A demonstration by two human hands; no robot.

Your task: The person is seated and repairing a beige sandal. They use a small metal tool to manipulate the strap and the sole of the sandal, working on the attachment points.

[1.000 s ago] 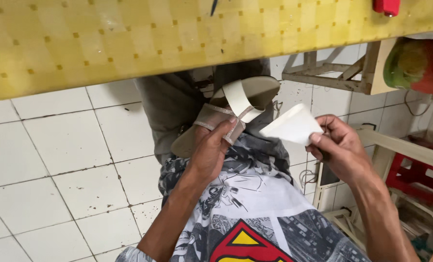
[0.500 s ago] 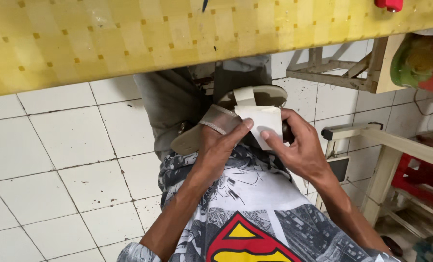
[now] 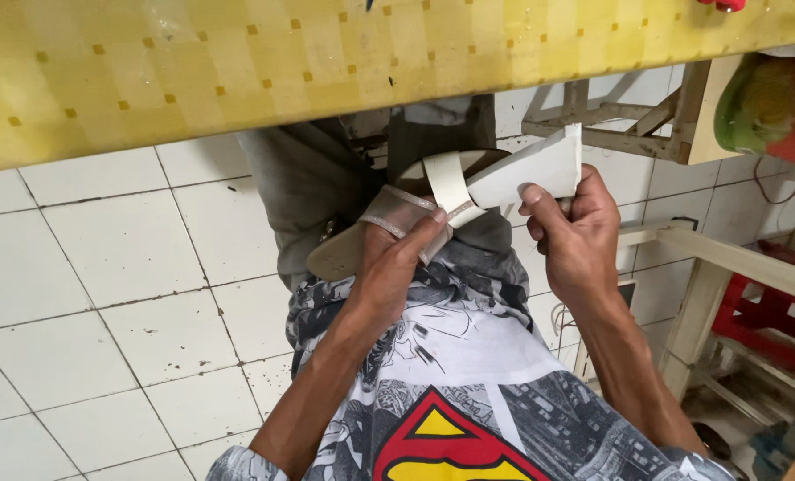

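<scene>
Two hands work one pale sandal (image 3: 371, 240) held over the lap, just below the yellow table (image 3: 326, 62). The left hand (image 3: 389, 267) grips it by the straps, thumb pressed on the crossing band. The right hand (image 3: 576, 236) pinches a white card-like piece (image 3: 531, 169) against the strap. The step looks like fitting that piece; next needs steady alignment.

The counter (image 3: 237, 71) runs across the top, above the person's lap. Under its edge, the sandal (image 3: 389, 227) lies on the lap, between the two hands. The left hand (image 3: 393, 267) is on its strap; the right hand (image 3: 576, 236) is beside it, holding a flat sheet (image 3: 540, 165) over the sandal. The tiled floor (image 3: 103, 294) lies to the left, a wooden frame (image 3: 727, 267) to the right.
</scene>
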